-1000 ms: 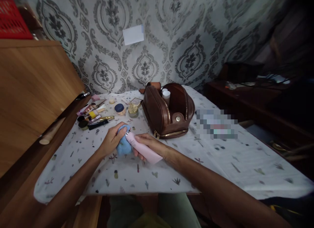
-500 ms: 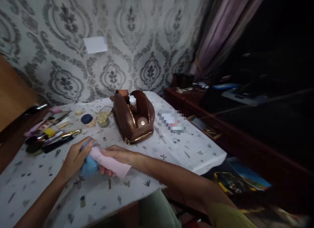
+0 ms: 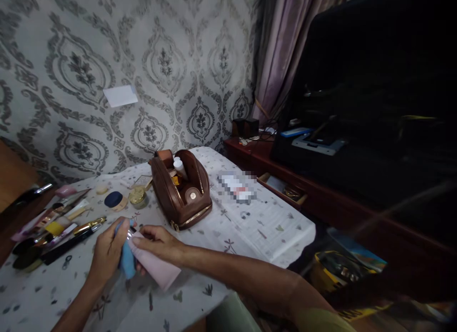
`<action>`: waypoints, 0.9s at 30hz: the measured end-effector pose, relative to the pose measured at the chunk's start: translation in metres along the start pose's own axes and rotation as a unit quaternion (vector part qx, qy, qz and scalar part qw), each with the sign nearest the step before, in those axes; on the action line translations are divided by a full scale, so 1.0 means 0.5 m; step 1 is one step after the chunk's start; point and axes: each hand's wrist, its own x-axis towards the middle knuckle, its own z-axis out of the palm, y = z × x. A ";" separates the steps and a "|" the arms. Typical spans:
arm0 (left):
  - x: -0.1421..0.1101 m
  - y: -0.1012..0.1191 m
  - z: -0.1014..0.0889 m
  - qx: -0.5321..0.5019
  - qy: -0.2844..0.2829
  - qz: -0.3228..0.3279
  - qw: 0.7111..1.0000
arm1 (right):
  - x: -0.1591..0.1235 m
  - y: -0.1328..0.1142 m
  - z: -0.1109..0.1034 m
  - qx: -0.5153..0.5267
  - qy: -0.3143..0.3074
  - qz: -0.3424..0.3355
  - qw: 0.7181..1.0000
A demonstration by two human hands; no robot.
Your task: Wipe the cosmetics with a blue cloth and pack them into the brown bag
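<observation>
Grey-and-white damask wallpaper (image 3: 164,60) fills the back of the head view, with a white paper (image 3: 120,96) on it and a mauve curtain (image 3: 280,51) hanging to the right. Below stands a bench (image 3: 285,236), covered by a white cloth printed with small plants.

Near its front edge, the left hand (image 3: 107,256) grasps a blue cloth (image 3: 127,261) bunched against the silver end of a pink tube (image 3: 157,267). The right hand (image 3: 162,246) is closed around the tube's body, thumb on top. The tube lies tilted between both hands, its flat end pointing toward the lower right.

Just behind them sits a brown bag (image 3: 166,198), its top unzipped, with white-capped bottles (image 3: 179,167) inside. To the bag's left are a gold-lidded jar (image 3: 137,197) and a jar with a dark blue lid (image 3: 114,201); farther left, brushes and slim tubes lie in a cluster, a black tube (image 3: 69,246) nearest the left hand. Right of the bag rests a pixelated item (image 3: 237,186), its details unreadable. Beyond the bench, a drawer (image 3: 303,197) stands partly open.
</observation>
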 end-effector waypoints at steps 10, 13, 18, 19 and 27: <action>0.002 0.048 0.013 0.046 0.129 0.061 0.989 | 0.000 -0.020 0.006 -0.027 0.104 -0.114 0.988; -0.003 0.060 0.010 0.043 0.159 0.048 0.985 | 0.000 -0.026 0.005 -0.034 0.112 -0.141 0.983; -0.014 0.059 0.004 0.019 0.161 0.038 0.986 | -0.013 -0.045 0.008 -0.090 0.094 -0.192 0.973; -0.017 0.054 0.001 0.017 0.148 0.037 0.988 | -0.016 -0.049 0.009 -0.099 0.090 -0.198 0.971; -0.041 -0.010 -0.016 0.013 -0.061 0.049 0.997 | -0.037 -0.085 0.014 -0.143 0.143 -0.303 0.931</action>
